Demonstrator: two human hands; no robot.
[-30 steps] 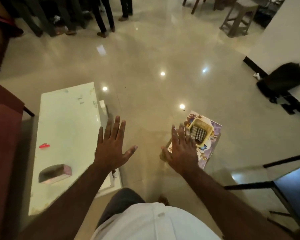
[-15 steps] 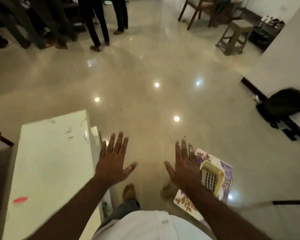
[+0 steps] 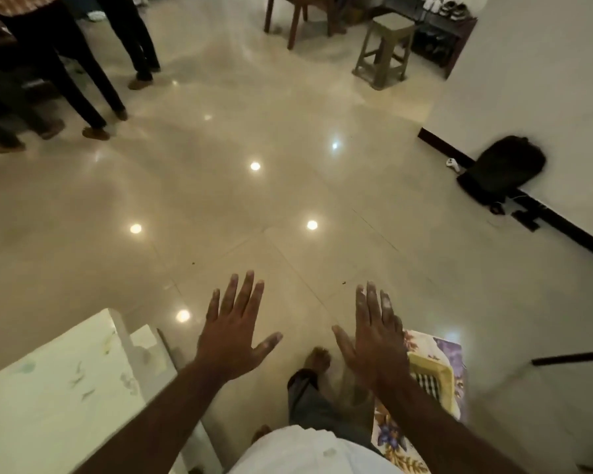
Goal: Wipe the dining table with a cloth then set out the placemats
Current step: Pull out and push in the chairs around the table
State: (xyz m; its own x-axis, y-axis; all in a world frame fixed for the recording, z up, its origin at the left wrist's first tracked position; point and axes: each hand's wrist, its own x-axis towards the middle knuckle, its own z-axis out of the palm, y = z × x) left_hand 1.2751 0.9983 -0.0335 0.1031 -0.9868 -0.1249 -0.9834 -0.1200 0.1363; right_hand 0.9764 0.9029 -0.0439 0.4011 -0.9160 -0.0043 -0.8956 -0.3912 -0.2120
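While the glossy beige floor fills most of the head view and mirrors several ceiling lights, the white table sits at the lower left, its top marked with faint green and grey smears. A white wall closes the right side, with a black bag slumped against its dark skirting. Legs of standing people crowd the upper left, and a wooden stool stands at the top beside a chair. Low on the right, a floral placemat lies flat on the floor with a yellow basket resting on it; a checked cloth shows inside the basket. Both arms reach forward, palms down. The left hand is spread wide and empty, hanging over the floor just beside the table's corner. The right hand is likewise flat with fingers extended, holding nothing, and it overlaps the near edge of the basket and placemat without gripping either. A bare foot shows between the hands.
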